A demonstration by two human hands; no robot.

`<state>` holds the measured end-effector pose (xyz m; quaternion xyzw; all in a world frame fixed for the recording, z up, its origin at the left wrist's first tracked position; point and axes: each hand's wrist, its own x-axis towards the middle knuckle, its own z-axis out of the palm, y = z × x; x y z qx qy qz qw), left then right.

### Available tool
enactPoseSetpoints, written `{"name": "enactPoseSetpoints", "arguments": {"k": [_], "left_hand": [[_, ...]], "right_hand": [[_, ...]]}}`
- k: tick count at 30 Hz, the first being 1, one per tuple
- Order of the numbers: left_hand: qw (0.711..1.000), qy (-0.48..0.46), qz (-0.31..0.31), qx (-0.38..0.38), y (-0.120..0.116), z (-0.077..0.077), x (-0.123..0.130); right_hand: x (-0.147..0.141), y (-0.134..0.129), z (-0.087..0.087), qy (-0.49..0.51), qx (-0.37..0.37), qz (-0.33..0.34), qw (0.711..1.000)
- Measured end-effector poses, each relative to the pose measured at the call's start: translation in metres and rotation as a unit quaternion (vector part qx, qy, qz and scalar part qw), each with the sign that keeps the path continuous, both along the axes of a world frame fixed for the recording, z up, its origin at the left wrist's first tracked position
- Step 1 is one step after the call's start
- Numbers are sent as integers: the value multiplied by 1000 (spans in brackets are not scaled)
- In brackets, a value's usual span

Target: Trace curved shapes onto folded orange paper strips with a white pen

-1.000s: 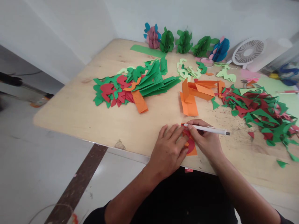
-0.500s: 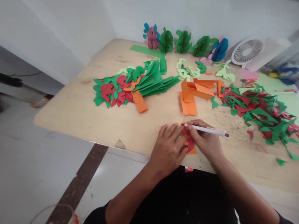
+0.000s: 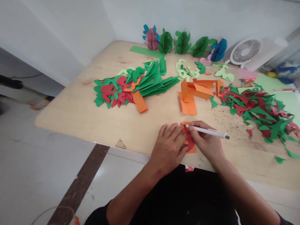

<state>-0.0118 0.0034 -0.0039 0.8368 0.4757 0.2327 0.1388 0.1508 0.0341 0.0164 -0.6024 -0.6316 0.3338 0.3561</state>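
Observation:
Near the front edge of the wooden table, an orange paper piece point(image 3: 193, 149) lies under a curved red paper cutout point(image 3: 191, 144). My left hand point(image 3: 169, 145) rests flat with fingers stretched over both, pressing them to the tabletop and hiding their left part. Pinched in my right hand point(image 3: 207, 140) is a white pen point(image 3: 209, 132), its tip at the upper edge of the red cutout. Just beyond my hands are folded orange paper strips point(image 3: 188, 104).
To the left lies a pile of green folded paper point(image 3: 154, 81) and red cutouts point(image 3: 108, 90). Paper scraps point(image 3: 260, 109) heap at the right. Honeycomb paper figures point(image 3: 182, 43), a white fan point(image 3: 246, 51) and light green cutouts point(image 3: 187, 70) are along the back.
The pen tip and my right fingers have shifted very slightly along the red cutout's upper edge. My left hand stays in place, and the whole view has moved a little.

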Motion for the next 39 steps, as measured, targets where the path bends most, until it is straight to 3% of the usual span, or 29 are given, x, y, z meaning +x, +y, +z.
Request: {"name": "enactPoseSetpoints", "arguments": {"k": [39], "left_hand": [[999, 28, 7, 27, -1, -5, 2]], "right_hand": [[12, -30, 8, -62, 18, -49, 997]]}}
